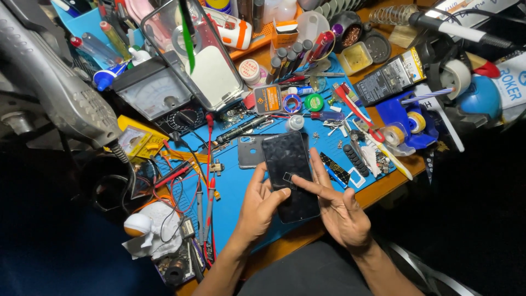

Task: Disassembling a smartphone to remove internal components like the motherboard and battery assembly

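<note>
Above the near edge of the blue work mat, toward its right half: a black, glossy rectangular smartphone, held off the mat between both hands. Long axis running from near edge toward far edge, tilted slightly left at the top; lower end nearest the body. Left hand under and along the phone's left long side, grip clenched around that edge with the thumb laid across the lower face. Right hand on the opposite long side, grip released, fingers spread; index finger reaching left across the glass to a small dark rectangular piece resting near the middle of the face, fingertip touching or just beside it, hard to tell which. So, from the right hand, the small piece lying up and to the left; left hand nearer the phone's body, right hand nearer the piece. Just behind the phone's top end, flat on the mat: a grey phone back cover.
</note>
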